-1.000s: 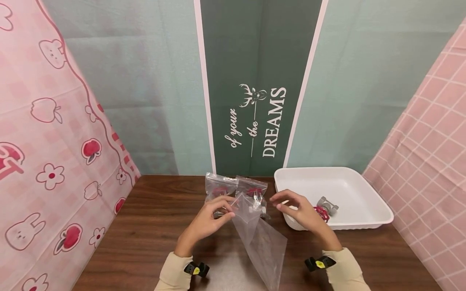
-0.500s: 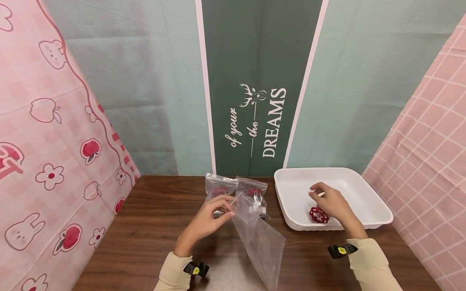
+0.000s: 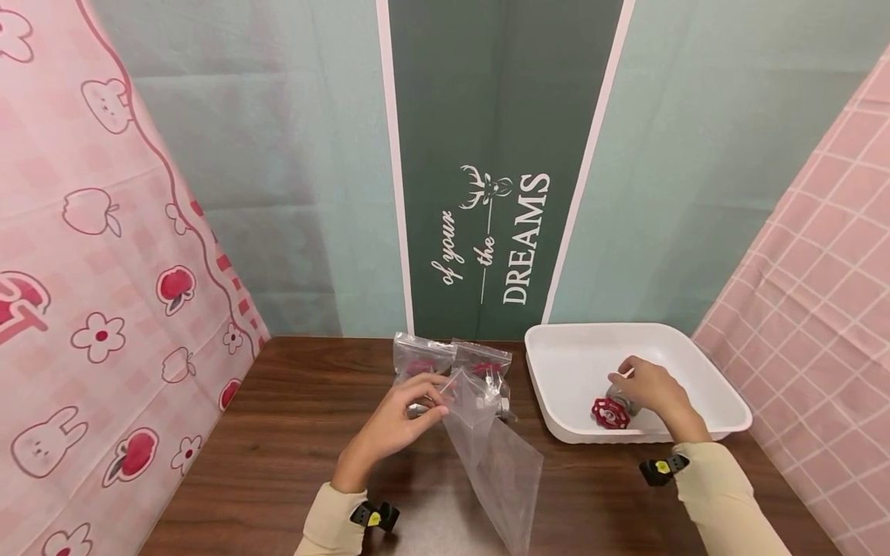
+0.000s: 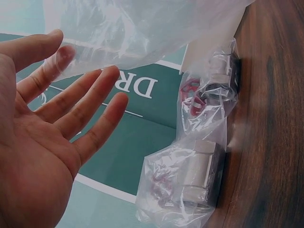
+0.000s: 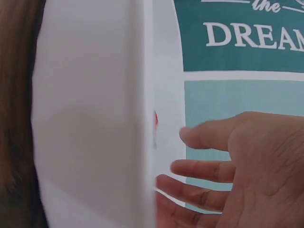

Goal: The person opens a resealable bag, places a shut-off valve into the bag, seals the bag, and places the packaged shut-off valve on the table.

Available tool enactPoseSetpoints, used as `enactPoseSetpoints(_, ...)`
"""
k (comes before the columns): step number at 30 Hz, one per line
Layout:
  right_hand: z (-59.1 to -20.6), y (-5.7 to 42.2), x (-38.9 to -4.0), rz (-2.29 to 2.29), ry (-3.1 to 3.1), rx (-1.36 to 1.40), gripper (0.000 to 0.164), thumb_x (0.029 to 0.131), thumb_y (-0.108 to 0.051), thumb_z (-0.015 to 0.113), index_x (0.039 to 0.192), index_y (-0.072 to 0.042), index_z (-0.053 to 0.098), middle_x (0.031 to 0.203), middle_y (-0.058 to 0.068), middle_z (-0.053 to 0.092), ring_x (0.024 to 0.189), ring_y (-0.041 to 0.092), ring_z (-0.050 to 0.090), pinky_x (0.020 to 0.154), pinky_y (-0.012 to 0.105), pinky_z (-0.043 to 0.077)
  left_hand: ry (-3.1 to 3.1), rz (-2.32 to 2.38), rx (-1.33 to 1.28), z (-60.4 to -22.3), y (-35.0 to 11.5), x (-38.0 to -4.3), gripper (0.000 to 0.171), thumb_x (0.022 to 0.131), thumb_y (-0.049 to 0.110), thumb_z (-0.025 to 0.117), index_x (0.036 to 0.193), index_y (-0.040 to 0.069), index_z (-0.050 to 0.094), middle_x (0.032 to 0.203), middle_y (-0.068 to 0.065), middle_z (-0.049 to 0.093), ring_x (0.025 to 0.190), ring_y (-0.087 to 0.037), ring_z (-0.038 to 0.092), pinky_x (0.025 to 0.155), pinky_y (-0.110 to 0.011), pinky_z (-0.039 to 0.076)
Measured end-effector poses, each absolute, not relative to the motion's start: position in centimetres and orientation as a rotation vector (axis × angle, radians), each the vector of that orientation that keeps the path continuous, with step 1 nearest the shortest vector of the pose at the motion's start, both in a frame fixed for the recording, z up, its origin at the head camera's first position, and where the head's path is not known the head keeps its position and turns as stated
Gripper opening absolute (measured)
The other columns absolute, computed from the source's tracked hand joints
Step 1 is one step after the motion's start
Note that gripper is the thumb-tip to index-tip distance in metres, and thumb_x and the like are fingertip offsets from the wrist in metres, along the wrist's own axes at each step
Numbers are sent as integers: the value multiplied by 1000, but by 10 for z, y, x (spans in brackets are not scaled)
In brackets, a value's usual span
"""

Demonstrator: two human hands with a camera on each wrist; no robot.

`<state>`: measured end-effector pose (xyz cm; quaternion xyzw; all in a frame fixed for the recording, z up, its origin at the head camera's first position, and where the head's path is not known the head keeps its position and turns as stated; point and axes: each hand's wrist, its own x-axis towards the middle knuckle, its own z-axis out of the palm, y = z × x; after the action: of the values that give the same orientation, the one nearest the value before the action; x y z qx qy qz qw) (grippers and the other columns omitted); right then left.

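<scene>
My left hand (image 3: 399, 417) pinches the corner of a clear plastic bag (image 3: 504, 471) between thumb and index finger, the other fingers spread. In the left wrist view the bag (image 4: 128, 33) hangs thin and flat from that pinch. My right hand (image 3: 650, 386) is inside the white tray (image 3: 719, 421), its fingers just above a grey metal valve with a red handwheel (image 3: 610, 414). The right wrist view shows thumb and fingers apart, nothing between them; the tray wall (image 5: 95, 114) hides most of the valve.
Two zip bags, a left one (image 3: 422, 355) and a right one (image 3: 487, 357), each holding a valve with a red handwheel, lie at the back of the wooden table (image 3: 299, 432). A printed cloth (image 3: 334, 193) hangs behind them. Pink cloths stand at both sides.
My right hand has moved right, from beside the plastic bag into the tray, and lowered toward the valve. The left hand keeps its pinch on the bag in the same place.
</scene>
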<state>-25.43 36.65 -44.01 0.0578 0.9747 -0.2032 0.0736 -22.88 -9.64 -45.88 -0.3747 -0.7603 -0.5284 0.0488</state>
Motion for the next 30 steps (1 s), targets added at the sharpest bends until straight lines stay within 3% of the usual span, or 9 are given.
enactPoseSetpoints(7, -420, 376, -267, -553, 2788, 94, 60, 104, -47, 62, 118, 12, 58, 104, 26, 66, 90, 34, 64, 70, 47, 58, -2298, -1600, -1148, -458, -97, -230, 10, 99, 10, 75, 92, 16, 70, 133, -20, 71, 115, -39, 71, 91, -36, 63)
enactPoseSetpoints(12, -411, 380, -276, -540, 2681, 120, 71, 103, -53, 61, 122, 15, 55, 111, 31, 62, 97, 41, 63, 75, 53, 62, -2301, -1583, -1152, -458, -96, -230, 9, 100, 11, 75, 93, 16, 71, 133, -16, 72, 115, -33, 73, 90, -36, 63)
enactPoseSetpoints(17, -409, 381, -284, -547, 2600, 177, 85, 101, -58, 62, 131, 20, 47, 122, 40, 57, 102, 51, 65, 76, 55, 63, -2311, -1579, -1149, -457, -97, -229, 10, 99, 11, 75, 92, 16, 70, 133, -14, 72, 116, -34, 72, 91, -36, 63)
enactPoseSetpoints(22, -411, 379, -292, -490, 2548, 237, 100, 101, -65, 57, 142, 23, 36, 130, 44, 52, 100, 51, 67, 80, 56, 63, -2316, -1587, -1153, -456, -96, -228, 10, 100, 11, 75, 93, 16, 70, 134, -17, 71, 115, -33, 72, 92, -36, 63)
enactPoseSetpoints(30, -420, 377, -299, -434, 2502, 235, 97, 102, -68, 53, 139, 22, 44, 116, 38, 60, 95, 44, 68, 82, 50, 64, -2301, -1595, -1177, -457, -95, -228, 10, 100, 10, 74, 93, 15, 70, 134, -14, 71, 113, -24, 73, 91, -37, 63)
